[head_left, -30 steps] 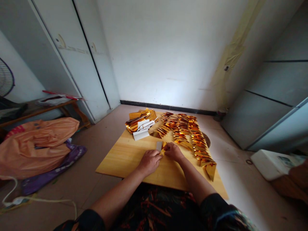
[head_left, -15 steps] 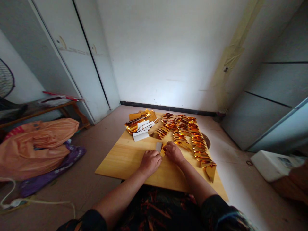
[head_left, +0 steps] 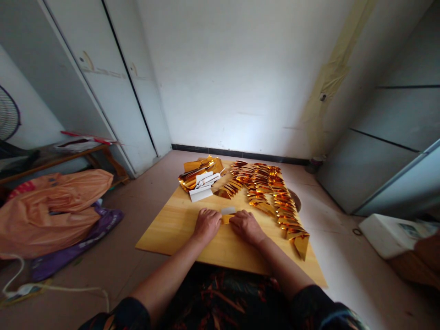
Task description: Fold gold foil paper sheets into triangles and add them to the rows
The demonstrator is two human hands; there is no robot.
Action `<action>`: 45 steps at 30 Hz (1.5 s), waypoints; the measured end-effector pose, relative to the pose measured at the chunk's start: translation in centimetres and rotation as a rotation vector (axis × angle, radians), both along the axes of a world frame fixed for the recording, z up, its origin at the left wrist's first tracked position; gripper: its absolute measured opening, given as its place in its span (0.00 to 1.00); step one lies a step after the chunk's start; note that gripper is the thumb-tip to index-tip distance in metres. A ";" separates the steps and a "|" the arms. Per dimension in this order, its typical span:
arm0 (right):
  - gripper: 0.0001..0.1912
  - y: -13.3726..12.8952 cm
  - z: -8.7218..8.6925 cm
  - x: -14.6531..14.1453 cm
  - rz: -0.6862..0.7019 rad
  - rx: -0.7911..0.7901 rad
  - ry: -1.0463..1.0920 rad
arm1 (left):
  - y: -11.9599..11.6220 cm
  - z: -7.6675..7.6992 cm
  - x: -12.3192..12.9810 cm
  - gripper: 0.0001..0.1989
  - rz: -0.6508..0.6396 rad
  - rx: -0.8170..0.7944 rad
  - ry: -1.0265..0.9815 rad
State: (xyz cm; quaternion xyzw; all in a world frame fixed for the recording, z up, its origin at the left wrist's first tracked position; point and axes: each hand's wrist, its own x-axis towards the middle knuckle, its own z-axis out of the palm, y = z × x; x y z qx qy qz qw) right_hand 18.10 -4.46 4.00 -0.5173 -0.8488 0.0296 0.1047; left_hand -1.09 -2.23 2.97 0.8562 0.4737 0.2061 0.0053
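Note:
A small sheet of gold foil paper (head_left: pixel 226 219), pale on its back, lies low over the wooden board (head_left: pixel 165 229) between my hands. My left hand (head_left: pixel 207 224) pinches its left end, and my right hand (head_left: pixel 246 225) is closed on its right end. My fingertips partly cover the sheet. Beyond my right hand, folded gold paper pieces (head_left: pixel 285 213) stand nested in long rows. At the far left of the board sits a heap of loose gold foil sheets (head_left: pixel 215 165), with white-backed sheets (head_left: pixel 201 193) on top.
An orange plastic bag (head_left: pixel 51 211) and a purple bag (head_left: pixel 75 245) lie on the floor at left, near a white cable (head_left: pixel 75 288). A white box (head_left: pixel 388 236) stands at right. The wall (head_left: pixel 240 82) rises behind the board.
My left hand has shifted left and slightly up, and my right hand slightly down. The sheet between them has turned from upright to lying crosswise, with a gold strip along its near edge.

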 end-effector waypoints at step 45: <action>0.11 1.5 -1.1 0.5 0.186 0.131 -0.162 | -0.7 0.2 2.5 0.05 0.247 -0.114 0.024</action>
